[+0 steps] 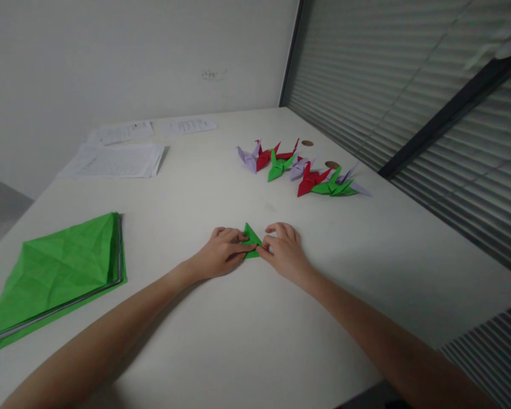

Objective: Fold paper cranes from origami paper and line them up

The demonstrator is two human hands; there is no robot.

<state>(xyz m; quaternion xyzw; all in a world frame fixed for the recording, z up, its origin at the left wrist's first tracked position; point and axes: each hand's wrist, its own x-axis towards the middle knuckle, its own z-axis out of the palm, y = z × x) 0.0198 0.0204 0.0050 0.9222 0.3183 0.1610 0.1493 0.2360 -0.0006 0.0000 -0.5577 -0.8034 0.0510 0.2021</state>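
A small folded piece of green origami paper (251,234) lies on the white table between my hands, one pointed corner aimed away from me. My left hand (225,251) rests over its left side, fingers pressing it to the table. From the right, my right hand (284,250) pinches the paper's right corner between thumb and index finger, its other fingers curled above. Part of the paper is hidden under my fingers. Beyond my hands stands a cluster of folded paper cranes: a lilac crane (250,157), a green crane (279,166), a red crane (311,179) and several others.
A stack of large green folded sheets (68,258) lies at the left, with grey and lilac edges showing. Printed papers (114,161) lie at the back left of the table (255,341). Window blinds (366,85) border the right side. Two round brown spots (307,143) sit behind the cranes.
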